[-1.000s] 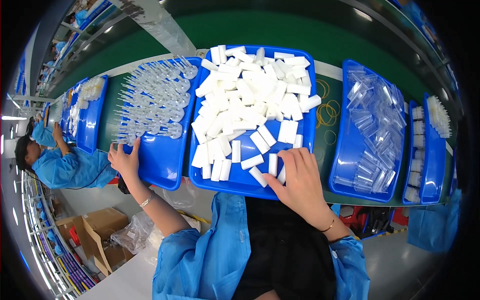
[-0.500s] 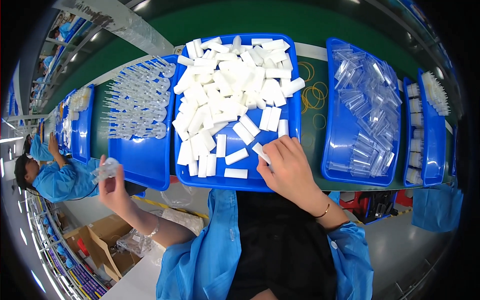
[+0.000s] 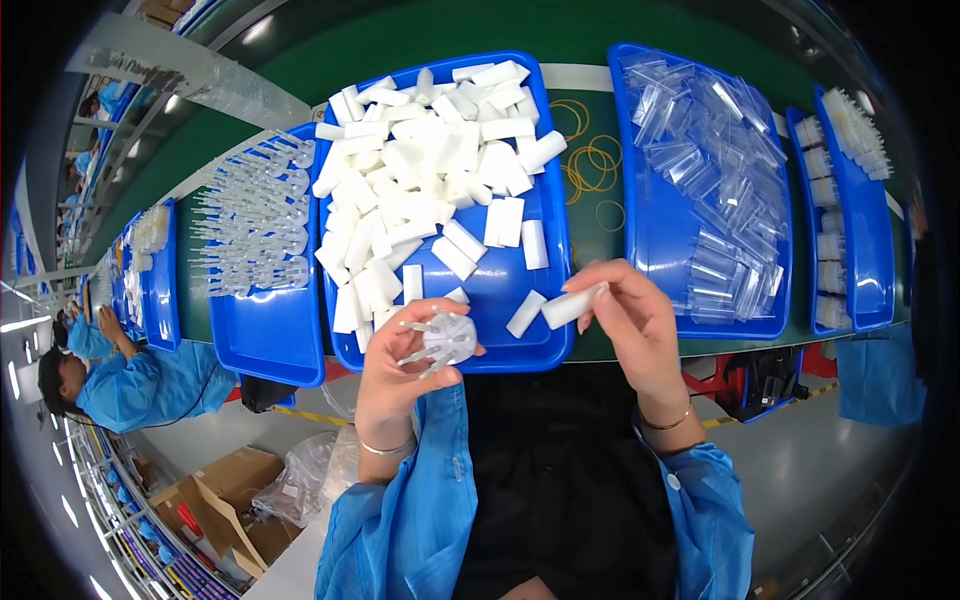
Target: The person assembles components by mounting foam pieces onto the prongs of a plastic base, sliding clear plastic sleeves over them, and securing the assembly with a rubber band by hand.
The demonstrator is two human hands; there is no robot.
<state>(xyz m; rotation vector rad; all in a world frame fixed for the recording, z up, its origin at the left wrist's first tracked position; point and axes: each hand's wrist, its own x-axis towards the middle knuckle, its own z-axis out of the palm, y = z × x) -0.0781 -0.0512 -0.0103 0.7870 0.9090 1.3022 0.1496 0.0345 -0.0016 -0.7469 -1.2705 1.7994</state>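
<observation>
My left hand [image 3: 388, 362] grips a translucent whitish plastic part [image 3: 450, 338] with a rounded body and several thin prongs, which point left. Pinched between the thumb and fingers of my right hand [image 3: 642, 330] is a white foam piece [image 3: 568, 308], short and thick. The two held things are apart, both over the front of a blue tray [image 3: 556, 220]. A heap of similar white foam blocks [image 3: 430, 150] fills most of that tray. One loose foam block [image 3: 526, 314] lies in the tray just left of the held piece.
To the left, a blue tray [image 3: 262, 345] carries rows of pronged plastic parts [image 3: 250, 220]. Clear plastic sleeves [image 3: 710, 170] lie in a tray on the right, with yellow rubber bands [image 3: 592, 165] between. A co-worker in blue [image 3: 150, 385] sits far left; an open cardboard box [image 3: 225, 505] stands below.
My left hand has come from the far left to the front of the foam tray, bringing the pronged part. My right hand has lifted a foam piece and moved right. The view has shifted slightly.
</observation>
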